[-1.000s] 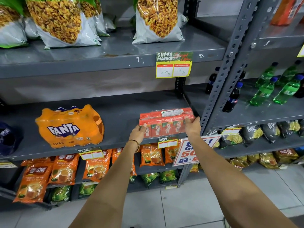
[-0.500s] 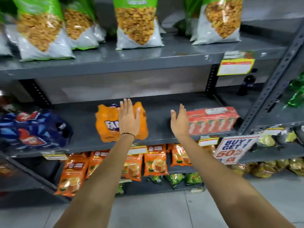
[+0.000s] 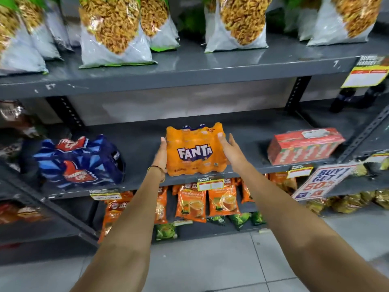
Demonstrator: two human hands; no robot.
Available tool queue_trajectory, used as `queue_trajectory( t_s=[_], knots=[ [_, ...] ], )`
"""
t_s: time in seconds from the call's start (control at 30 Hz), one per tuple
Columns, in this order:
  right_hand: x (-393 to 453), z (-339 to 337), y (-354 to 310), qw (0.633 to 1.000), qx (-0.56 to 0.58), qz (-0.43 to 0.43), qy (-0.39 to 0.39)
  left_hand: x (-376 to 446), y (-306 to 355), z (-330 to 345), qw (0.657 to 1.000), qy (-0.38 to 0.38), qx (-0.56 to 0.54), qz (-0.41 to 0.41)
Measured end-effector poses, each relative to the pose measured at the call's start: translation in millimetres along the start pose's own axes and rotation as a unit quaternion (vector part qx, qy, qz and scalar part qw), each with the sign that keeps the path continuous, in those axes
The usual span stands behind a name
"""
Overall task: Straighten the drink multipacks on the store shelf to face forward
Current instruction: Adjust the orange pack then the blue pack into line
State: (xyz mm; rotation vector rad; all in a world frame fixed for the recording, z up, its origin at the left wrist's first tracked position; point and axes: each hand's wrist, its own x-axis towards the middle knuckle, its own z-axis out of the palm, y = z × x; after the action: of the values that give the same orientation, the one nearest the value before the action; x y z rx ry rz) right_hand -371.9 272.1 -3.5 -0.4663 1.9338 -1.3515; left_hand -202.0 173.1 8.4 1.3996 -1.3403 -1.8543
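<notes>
An orange Fanta multipack (image 3: 194,151) stands at the front of the grey middle shelf (image 3: 143,148), its logo facing me. My left hand (image 3: 161,153) presses flat against its left side and my right hand (image 3: 230,149) grips its right side. A red juice-carton multipack (image 3: 303,145) lies to the right on the same shelf, angled slightly. A blue Thums Up multipack (image 3: 80,162) sits to the left, turned at an angle.
Snack bags (image 3: 114,32) line the upper shelf. Orange tea packets (image 3: 190,202) and green packets fill the shelves below. A "Buy 1 Get 1" sign (image 3: 320,183) hangs at the right, beside a slotted upright post (image 3: 366,135). Dark bottles stand at the far right.
My hands left the red carton pack and moved left to the Fanta pack. They now clasp both its sides, and its logo faces forward. The view has shifted left.
</notes>
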Motion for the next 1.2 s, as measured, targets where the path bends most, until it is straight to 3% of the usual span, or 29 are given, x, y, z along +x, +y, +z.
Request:
queue_trajectory(
  t_s=[0.47,1.2],
  knots=[
    [13,-22,5,0.999,-0.003,0.012,0.043,7,-3,27,1.0,-0.018,-0.001,-0.009],
    [15,-34,5,0.999,0.001,0.021,0.036,10,-11,42,0.999,-0.001,0.03,0.023]
  ],
)
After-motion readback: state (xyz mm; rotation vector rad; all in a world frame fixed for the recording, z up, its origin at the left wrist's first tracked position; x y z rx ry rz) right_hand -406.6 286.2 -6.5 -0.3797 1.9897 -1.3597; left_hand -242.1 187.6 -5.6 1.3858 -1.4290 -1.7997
